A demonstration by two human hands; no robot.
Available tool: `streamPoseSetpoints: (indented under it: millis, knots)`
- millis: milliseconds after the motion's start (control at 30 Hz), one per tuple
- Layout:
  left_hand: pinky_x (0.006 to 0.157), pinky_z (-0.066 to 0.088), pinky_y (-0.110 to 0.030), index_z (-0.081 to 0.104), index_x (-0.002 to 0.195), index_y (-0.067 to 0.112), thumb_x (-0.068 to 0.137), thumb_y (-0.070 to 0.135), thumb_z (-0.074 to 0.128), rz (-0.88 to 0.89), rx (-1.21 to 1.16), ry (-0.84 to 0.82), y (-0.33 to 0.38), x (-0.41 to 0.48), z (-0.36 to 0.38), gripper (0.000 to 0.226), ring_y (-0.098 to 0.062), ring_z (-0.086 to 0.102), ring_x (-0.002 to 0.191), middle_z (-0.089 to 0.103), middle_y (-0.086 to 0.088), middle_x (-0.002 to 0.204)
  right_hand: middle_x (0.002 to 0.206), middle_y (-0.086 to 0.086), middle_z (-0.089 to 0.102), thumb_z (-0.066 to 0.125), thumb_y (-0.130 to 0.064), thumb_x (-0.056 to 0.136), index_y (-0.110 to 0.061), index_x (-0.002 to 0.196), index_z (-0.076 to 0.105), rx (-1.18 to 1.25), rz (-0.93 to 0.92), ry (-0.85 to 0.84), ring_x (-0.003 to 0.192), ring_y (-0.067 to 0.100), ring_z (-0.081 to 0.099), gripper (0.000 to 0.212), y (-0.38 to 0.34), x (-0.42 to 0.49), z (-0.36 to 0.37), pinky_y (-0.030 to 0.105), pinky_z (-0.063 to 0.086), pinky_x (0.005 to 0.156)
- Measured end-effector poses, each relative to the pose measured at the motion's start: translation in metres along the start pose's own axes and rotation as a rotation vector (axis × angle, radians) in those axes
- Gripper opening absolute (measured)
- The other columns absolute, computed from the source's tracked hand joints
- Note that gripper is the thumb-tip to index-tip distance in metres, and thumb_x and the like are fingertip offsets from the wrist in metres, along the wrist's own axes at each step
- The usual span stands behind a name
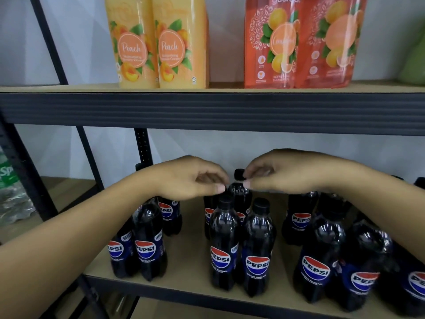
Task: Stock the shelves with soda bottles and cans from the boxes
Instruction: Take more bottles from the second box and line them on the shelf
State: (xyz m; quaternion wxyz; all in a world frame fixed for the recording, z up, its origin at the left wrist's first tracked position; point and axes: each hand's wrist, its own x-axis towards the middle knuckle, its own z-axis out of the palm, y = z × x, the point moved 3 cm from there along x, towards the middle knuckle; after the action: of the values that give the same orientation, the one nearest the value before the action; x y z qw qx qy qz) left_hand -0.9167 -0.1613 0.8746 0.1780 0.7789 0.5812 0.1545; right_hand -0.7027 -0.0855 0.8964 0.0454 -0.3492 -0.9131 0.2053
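black-capped pepsi bottle pinched at the back of the lower shelf

dark cola bottles stand in three clusters on the lower shelf [188, 263], a pale wood board in a black metal frame across the bottom half of the frame. we see a left cluster [140, 240], a centre cluster [241, 247] and a right cluster [331, 261], all upright with labels facing us. at the back of the centre cluster, near the middle of the frame, stands the rear pepsi bottle [240, 194]. our right hand [287, 172] reaches in from the right, its thumb and curled fingers closed round the bottle's black cap. our left hand [190, 178] comes in from the lower left, fingers curled under and thumb tip just beside the bottle's neck. we cannot tell whether it grips the neck or only hovers next to it. on the upper shelf [69, 88], across the top of the frame, two peach bottles [156, 47] stand side by side left of centre, and two red-orange pouches [303, 44] stand right of centre. a green shrink-wrapped pack [9, 180] shows at the left edge.
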Motion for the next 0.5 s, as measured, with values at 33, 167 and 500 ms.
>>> streamPoseSetpoints:
  millis: [33, 167, 500]
  knots:
    - [0.107, 0.047, -0.023, 0.063, 0.132, 0.034, 0.097, 0.042, 0.065, -0.015, -0.05, -0.063, 0.002, -0.005, 0.005, 0.036, 0.005, 0.062, 0.115, 0.068, 0.02, 0.124, 0.114, -0.019, 0.07, 0.07, -0.067, 0.081, -0.037, 0.123, 0.065, 0.059, 0.012, -0.062, 0.101, 0.008, 0.071, 0.052, 0.003, -0.004, 0.007, 0.035, 0.056, 0.096]
    - [0.104, 0.052, -0.032, 0.062, 0.134, 0.034, 0.089, 0.044, 0.075, -0.029, -0.081, -0.092, 0.008, -0.01, 0.024, 0.048, 0.002, 0.07, 0.103, 0.071, 0.023, 0.117, 0.121, -0.008, 0.067, 0.084, -0.049, 0.078, -0.033, 0.115, 0.068, 0.14, 0.04, -0.135, 0.095, 0.019, 0.076, 0.043, 0.007, -0.013, 0.029, 0.037, 0.062, 0.086]
    - [0.102, 0.053, -0.038, 0.067, 0.121, 0.031, 0.09, 0.039, 0.076, -0.057, -0.019, 0.008, 0.002, -0.018, 0.026, 0.033, 0.004, 0.069, 0.099, 0.073, 0.018, 0.114, 0.105, -0.011, 0.07, 0.076, -0.043, 0.089, -0.031, 0.102, 0.073, -0.003, 0.01, 0.025, 0.064, 0.011, 0.075, 0.018, -0.013, -0.022, 0.034, 0.028, 0.057, 0.087]
